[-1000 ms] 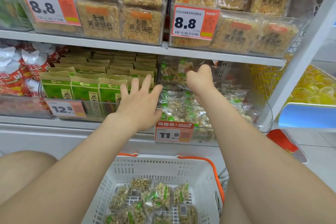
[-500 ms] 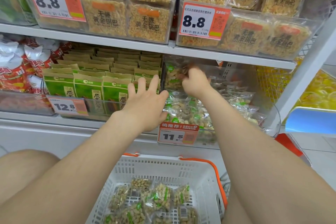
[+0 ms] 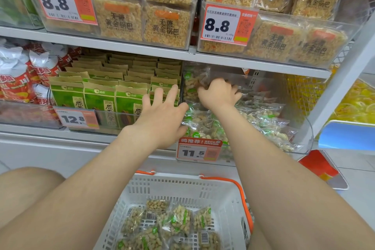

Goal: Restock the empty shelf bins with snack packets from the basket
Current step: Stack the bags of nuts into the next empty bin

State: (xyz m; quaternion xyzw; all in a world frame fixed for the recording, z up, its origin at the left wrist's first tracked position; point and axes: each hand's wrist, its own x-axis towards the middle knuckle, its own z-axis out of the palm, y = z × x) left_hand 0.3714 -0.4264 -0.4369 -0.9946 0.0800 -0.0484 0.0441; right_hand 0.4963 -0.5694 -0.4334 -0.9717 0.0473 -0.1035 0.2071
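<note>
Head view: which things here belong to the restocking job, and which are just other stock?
Job: white basket, nut packets in it, clear bin tagged 11.5, loose packets inside it, left hand, right hand.
Not the job: green seed packs, rice-crust packs above, red-and-white bags, yellow goods far right.

Upper tag [image 3: 64,2] reads 8.8; green-pack tag [image 3: 77,119] 12.8; nut-bin tag [image 3: 199,150] apparently 11.5.
</note>
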